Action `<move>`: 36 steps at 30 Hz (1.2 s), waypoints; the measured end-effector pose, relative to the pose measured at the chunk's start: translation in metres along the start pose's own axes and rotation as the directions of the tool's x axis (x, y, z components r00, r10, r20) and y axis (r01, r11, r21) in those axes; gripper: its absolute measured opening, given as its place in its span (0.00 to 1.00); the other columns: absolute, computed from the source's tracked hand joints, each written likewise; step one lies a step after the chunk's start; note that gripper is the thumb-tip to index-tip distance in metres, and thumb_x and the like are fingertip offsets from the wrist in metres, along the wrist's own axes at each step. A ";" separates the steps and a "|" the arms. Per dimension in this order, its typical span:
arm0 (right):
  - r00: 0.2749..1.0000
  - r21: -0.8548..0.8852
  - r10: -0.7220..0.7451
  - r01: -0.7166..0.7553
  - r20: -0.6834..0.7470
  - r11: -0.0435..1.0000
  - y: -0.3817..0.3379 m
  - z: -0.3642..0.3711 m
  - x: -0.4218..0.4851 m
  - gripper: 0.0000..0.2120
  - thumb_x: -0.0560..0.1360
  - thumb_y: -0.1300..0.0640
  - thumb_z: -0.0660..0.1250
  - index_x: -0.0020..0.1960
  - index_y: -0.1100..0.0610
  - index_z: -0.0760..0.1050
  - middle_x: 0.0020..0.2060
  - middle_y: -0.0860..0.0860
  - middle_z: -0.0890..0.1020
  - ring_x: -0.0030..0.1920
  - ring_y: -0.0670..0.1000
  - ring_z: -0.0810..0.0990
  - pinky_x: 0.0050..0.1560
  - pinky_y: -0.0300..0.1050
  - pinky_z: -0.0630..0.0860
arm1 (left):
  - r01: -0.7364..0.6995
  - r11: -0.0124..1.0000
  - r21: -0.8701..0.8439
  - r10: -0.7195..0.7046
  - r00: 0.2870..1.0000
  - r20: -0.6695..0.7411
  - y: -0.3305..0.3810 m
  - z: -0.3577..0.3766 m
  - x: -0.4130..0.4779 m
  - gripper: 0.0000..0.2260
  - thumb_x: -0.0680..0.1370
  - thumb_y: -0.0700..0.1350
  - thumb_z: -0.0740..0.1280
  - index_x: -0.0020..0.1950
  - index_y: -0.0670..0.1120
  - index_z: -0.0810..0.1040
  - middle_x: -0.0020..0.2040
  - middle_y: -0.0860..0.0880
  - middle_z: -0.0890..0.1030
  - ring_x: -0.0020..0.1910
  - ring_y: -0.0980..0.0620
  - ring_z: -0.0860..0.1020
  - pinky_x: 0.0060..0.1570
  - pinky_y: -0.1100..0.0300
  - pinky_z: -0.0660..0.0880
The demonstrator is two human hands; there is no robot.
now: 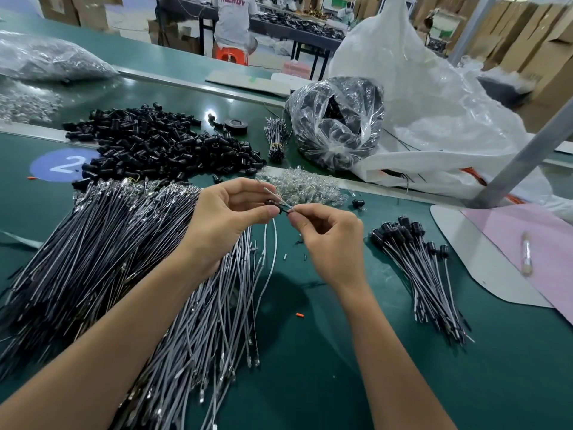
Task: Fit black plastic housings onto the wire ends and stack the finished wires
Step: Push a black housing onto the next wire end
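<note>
Between my two hands one fitting is in progress: my left hand pinches a black housing while my right hand pinches the wire end at its mouth. Right of the right hand lies a small stack of finished wires on the worktop. Under the left hand a far larger heap of bare wires waits, with the loose housings beyond it, so I judge the job barely begun. Readable: a white "2" beyond the left hand, "TRENDY" on a distant shirt.
</note>
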State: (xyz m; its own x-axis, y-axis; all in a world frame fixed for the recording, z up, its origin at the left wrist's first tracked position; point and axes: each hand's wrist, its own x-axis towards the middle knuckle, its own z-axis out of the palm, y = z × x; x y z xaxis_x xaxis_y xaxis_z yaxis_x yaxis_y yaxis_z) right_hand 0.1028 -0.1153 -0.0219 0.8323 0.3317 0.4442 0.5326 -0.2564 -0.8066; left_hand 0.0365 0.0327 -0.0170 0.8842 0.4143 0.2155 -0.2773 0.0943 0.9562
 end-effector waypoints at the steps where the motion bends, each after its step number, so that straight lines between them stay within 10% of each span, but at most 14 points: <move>1: 1.000 0.007 -0.002 0.002 -0.005 1.000 0.000 0.000 0.000 0.02 0.73 0.62 0.74 0.45 0.58 0.85 0.34 0.44 0.83 0.32 0.39 0.77 0.37 0.32 0.72 | -0.005 1.000 -0.004 0.005 1.000 -0.003 0.000 0.000 0.000 0.15 0.65 0.37 0.76 0.50 0.44 0.83 0.44 0.47 0.86 0.46 0.55 0.84 0.43 0.67 0.78; 15: 1.000 0.046 0.000 0.002 -0.025 0.999 -0.004 0.006 -0.005 0.03 0.70 0.64 0.76 0.43 0.58 0.85 0.31 0.47 0.84 0.29 0.48 0.82 0.33 0.40 0.77 | 0.002 0.999 0.036 -0.002 1.000 0.000 -0.004 0.003 0.000 0.11 0.70 0.33 0.74 0.50 0.42 0.83 0.45 0.47 0.86 0.45 0.55 0.84 0.44 0.67 0.77; 36: 0.985 -0.065 -0.079 0.070 -0.153 0.995 -0.003 -0.008 0.001 0.05 0.70 0.66 0.75 0.44 0.58 0.85 0.38 0.48 0.84 0.36 0.40 0.78 0.42 0.29 0.72 | 0.192 0.804 -0.563 -0.307 0.945 -0.117 0.005 -0.009 0.004 0.06 0.67 0.36 0.71 0.34 0.45 0.86 0.40 0.47 0.86 0.40 0.52 0.85 0.41 0.63 0.80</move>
State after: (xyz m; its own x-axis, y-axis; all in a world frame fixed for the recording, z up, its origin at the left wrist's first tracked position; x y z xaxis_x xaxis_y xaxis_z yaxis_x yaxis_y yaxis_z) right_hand 0.1029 -0.1214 -0.0158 0.8014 0.2081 0.5608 0.5981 -0.2915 -0.7465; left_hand 0.0353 0.0431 -0.0134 0.8764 0.4680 -0.1132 -0.2651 0.6652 0.6980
